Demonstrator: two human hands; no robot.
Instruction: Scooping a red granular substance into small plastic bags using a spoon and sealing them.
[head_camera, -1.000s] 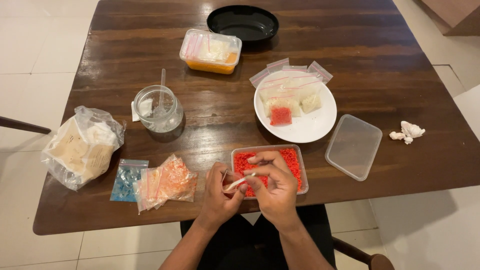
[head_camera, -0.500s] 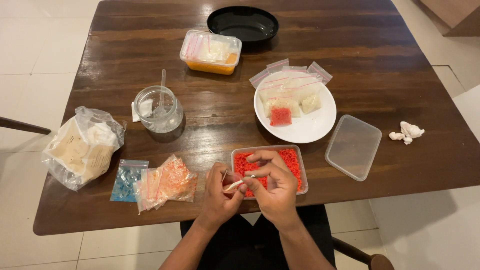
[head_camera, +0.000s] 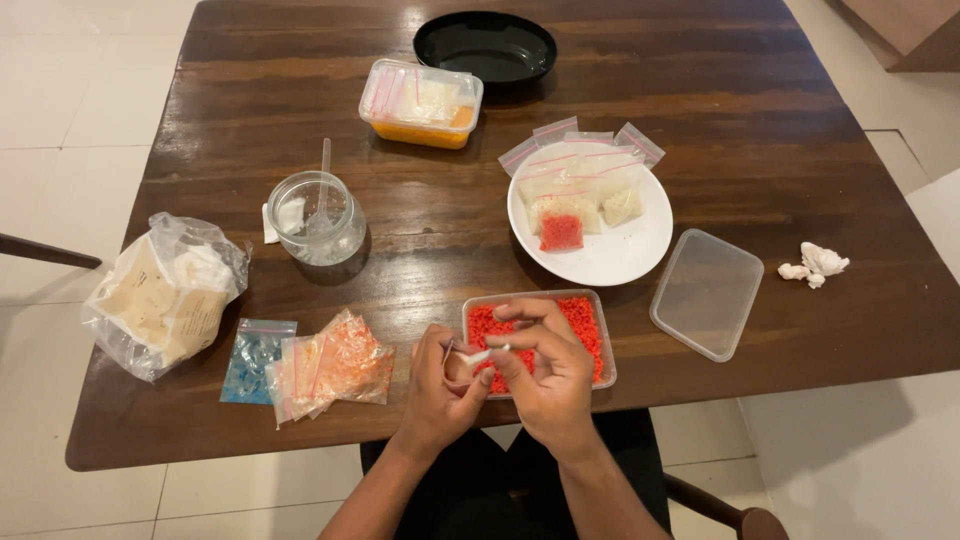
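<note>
At the table's near edge my left hand (head_camera: 435, 390) pinches a small clear zip bag (head_camera: 458, 362) that is mostly hidden behind its fingers. My right hand (head_camera: 548, 378) holds a small white spoon (head_camera: 487, 354) with its tip at the bag's mouth. Both hands hover over the left part of a clear rectangular tub of red pellets (head_camera: 590, 330). Beyond it a white plate (head_camera: 620, 255) carries several small filled zip bags, one red (head_camera: 561, 232), the others whitish.
The tub's clear lid (head_camera: 706, 292) lies to the right. Small bags of orange and blue bits (head_camera: 310, 365) lie left of my hands. A large plastic bag (head_camera: 165, 292), glass jar (head_camera: 318, 218), orange-bottomed tub (head_camera: 421, 102), black bowl (head_camera: 485, 46) and crumpled tissue (head_camera: 815, 264) also stand on the table.
The spoon in my right hand has risen slightly and tilted toward the bag's mouth. My left hand has stayed in place.
</note>
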